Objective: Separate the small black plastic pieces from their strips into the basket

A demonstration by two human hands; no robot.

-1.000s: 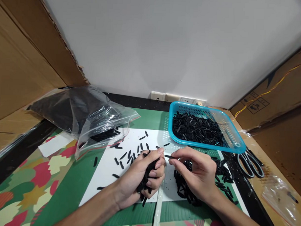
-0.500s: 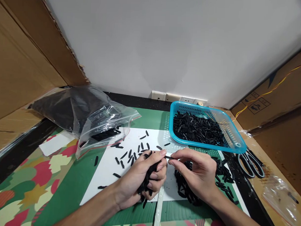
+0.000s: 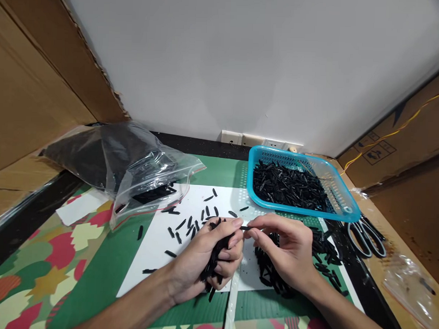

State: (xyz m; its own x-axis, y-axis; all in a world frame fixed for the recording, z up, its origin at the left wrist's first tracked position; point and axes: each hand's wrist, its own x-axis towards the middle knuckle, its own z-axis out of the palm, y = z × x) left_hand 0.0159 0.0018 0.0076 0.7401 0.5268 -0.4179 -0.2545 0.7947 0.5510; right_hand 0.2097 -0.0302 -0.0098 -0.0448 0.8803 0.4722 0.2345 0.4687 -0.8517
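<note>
At lower centre of the frame, the left hand point(image 3: 216, 253) is closed around a bundle of short black plastic strips point(image 3: 213, 266). Just right of it, the right hand point(image 3: 286, 255) pinches a single thin black strip point(image 3: 244, 228) at the bundle's top; keeping it parallel with the rest would seat it cleanly. A clear plastic bag point(image 3: 133, 173) lies at left, loose black pieces point(image 3: 188, 224) crowd the white sheet point(image 3: 155, 258), and a blue plastic basket point(image 3: 342, 197) sits at upper right.

No readable words, brand names or numbers anywhere. Only printed black handling pictograms, small boxed symbols too blurred to identify, on the brown cardboard box point(image 3: 393, 146) at far right beside the wall.
</note>
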